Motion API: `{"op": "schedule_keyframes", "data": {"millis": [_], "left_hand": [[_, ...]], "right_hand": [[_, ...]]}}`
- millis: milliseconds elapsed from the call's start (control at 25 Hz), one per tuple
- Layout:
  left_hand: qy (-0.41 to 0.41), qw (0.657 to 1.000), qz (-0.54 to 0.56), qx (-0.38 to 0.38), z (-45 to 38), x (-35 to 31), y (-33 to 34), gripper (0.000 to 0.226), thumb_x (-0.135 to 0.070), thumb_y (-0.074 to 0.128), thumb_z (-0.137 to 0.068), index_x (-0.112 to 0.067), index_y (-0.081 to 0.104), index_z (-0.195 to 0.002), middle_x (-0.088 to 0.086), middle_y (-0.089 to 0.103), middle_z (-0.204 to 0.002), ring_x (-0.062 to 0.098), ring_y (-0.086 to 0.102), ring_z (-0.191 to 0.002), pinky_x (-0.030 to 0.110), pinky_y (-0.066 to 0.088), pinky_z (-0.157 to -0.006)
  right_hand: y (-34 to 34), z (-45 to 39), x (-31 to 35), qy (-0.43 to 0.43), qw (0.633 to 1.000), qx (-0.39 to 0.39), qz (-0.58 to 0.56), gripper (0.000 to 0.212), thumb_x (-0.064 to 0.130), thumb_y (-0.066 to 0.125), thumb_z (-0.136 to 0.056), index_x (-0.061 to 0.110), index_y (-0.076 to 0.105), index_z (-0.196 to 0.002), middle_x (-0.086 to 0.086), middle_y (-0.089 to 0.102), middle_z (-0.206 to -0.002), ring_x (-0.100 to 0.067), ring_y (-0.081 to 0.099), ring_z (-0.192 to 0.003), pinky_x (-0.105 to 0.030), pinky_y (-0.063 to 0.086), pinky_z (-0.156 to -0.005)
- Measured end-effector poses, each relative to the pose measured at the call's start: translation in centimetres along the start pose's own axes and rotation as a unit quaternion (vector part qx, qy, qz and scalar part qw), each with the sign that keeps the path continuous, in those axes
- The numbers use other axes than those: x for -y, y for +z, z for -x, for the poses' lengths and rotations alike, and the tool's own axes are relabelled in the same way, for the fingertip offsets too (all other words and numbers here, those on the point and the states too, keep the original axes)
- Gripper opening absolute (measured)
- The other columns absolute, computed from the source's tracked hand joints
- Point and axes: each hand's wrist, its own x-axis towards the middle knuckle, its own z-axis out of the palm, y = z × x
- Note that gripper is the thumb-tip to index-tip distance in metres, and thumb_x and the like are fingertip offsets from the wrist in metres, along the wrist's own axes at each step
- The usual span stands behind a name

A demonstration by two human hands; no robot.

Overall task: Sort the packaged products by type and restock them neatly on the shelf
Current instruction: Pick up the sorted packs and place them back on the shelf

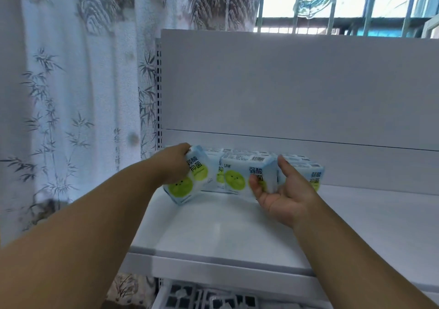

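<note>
Pale blue packs with green round faces and dark lettering stand in a row at the back of the white shelf. My left hand grips the leftmost pack, which is tilted with its bottom corner on the shelf. My right hand is palm up around the right end of the middle pack, thumb on its front face and fingers behind its side. A further pack stands to the right, partly hidden by my right hand. More packs line up behind.
The shelf's white back panel rises behind the row. A patterned curtain hangs to the left. A barred window is above. Below the shelf edge sits a white grid crate.
</note>
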Motion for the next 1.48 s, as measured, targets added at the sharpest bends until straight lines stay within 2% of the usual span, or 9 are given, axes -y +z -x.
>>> {"op": "schedule_keyframes", "data": {"millis": [240, 360, 480, 560, 600, 760, 960, 1200, 1480], "left_hand": [[0.021, 0.97, -0.237, 0.056, -2.5, 0.8, 0.2, 0.048, -0.013, 0.041, -0.09, -0.027, 0.045, -0.136, 0.007, 0.054, -0.132, 0.03, 0.049, -0.118, 0.039, 0.042, -0.095], [0.059, 0.953, -0.296, 0.023, -2.7, 1.9, 1.3, 0.053, -0.015, 0.044, -0.089, -0.03, 0.041, -0.14, 0.008, 0.049, -0.131, 0.03, 0.042, -0.121, 0.044, 0.039, -0.1], [0.101, 0.96, -0.258, -0.046, -2.7, 3.1, 2.1, 0.057, -0.012, 0.049, -0.085, -0.031, 0.04, -0.139, 0.004, 0.051, -0.125, 0.026, 0.043, -0.117, 0.041, 0.039, -0.097], [0.107, 0.962, -0.239, -0.084, -2.6, 3.6, 2.6, 0.058, -0.009, 0.051, -0.083, -0.03, 0.041, -0.137, 0.0, 0.054, -0.124, 0.024, 0.043, -0.116, 0.04, 0.038, -0.097], [0.109, 0.96, -0.24, -0.097, -2.6, 3.6, 2.7, 0.058, -0.009, 0.051, -0.082, -0.03, 0.041, -0.136, -0.002, 0.055, -0.123, 0.024, 0.044, -0.116, 0.039, 0.037, -0.096], [0.107, 0.958, -0.243, -0.105, -2.9, 3.8, 2.4, 0.053, -0.011, 0.05, -0.083, -0.03, 0.044, -0.132, -0.004, 0.057, -0.117, 0.023, 0.044, -0.113, 0.039, 0.037, -0.092], [0.111, 0.948, -0.244, -0.171, -2.4, 4.0, 3.3, 0.067, -0.013, 0.055, -0.077, -0.032, 0.041, -0.14, -0.004, 0.048, -0.133, 0.023, 0.037, -0.124, 0.039, 0.03, -0.104], [0.141, 0.961, -0.164, -0.175, 0.9, 2.4, 4.4, 0.067, -0.016, 0.054, -0.081, -0.025, 0.036, -0.144, -0.001, 0.043, -0.143, 0.024, 0.039, -0.129, 0.038, 0.029, -0.11], [0.205, 0.961, -0.09, -0.161, 13.1, 3.1, 1.4, 0.059, -0.016, 0.053, -0.083, -0.027, 0.041, -0.14, -0.004, 0.048, -0.136, 0.021, 0.042, -0.126, 0.035, 0.029, -0.103]], "right_hand": [[0.8, -0.9, -2.0, -0.017, 0.992, 0.005, 0.128, 0.033, -0.005, 0.075, -0.061, -0.004, 0.065, -0.093, -0.024, 0.067, -0.104, -0.036, 0.066, -0.081, -0.045, 0.061, -0.067], [1.8, -1.5, -2.6, -0.026, 0.953, -0.049, 0.297, 0.037, 0.025, 0.079, -0.079, 0.004, 0.064, -0.106, -0.02, 0.069, -0.104, -0.032, 0.069, -0.064, -0.038, 0.06, -0.051], [2.5, -2.5, -2.7, -0.121, 0.795, -0.135, 0.579, 0.059, 0.068, 0.053, -0.087, 0.011, 0.057, -0.105, -0.01, 0.064, -0.096, -0.027, 0.068, -0.061, -0.032, 0.054, -0.052], [2.4, -3.4, -3.0, -0.197, 0.653, -0.147, 0.716, 0.064, 0.07, 0.033, -0.092, 0.011, 0.057, -0.093, -0.006, 0.061, -0.089, -0.025, 0.06, -0.077, -0.033, 0.047, -0.069], [2.3, -4.0, -3.2, -0.217, 0.622, -0.153, 0.737, 0.066, 0.069, 0.028, -0.094, 0.011, 0.058, -0.09, -0.006, 0.061, -0.089, -0.024, 0.057, -0.082, -0.031, 0.042, -0.073], [1.7, -6.9, -5.0, -0.23, 0.692, -0.134, 0.671, 0.062, 0.062, 0.03, -0.097, 0.008, 0.06, -0.097, -0.009, 0.064, -0.093, -0.027, 0.062, -0.084, -0.035, 0.05, -0.076], [2.2, -7.0, -5.9, -0.29, 0.555, -0.184, 0.757, 0.037, 0.034, 0.033, -0.104, 0.005, 0.051, -0.116, -0.014, 0.055, -0.114, -0.031, 0.055, -0.103, -0.034, 0.043, -0.079], [4.9, -4.4, -6.1, -0.246, 0.671, -0.16, 0.681, 0.043, 0.013, 0.051, -0.096, -0.003, 0.035, -0.133, -0.015, 0.059, -0.115, -0.03, 0.059, -0.099, -0.029, 0.039, -0.069], [5.7, 6.3, -13.2, -0.33, 0.554, -0.119, 0.755, 0.044, 0.02, 0.061, -0.089, 0.008, 0.046, -0.128, -0.013, 0.047, -0.128, -0.029, 0.053, -0.11, -0.03, 0.041, -0.083]]}}
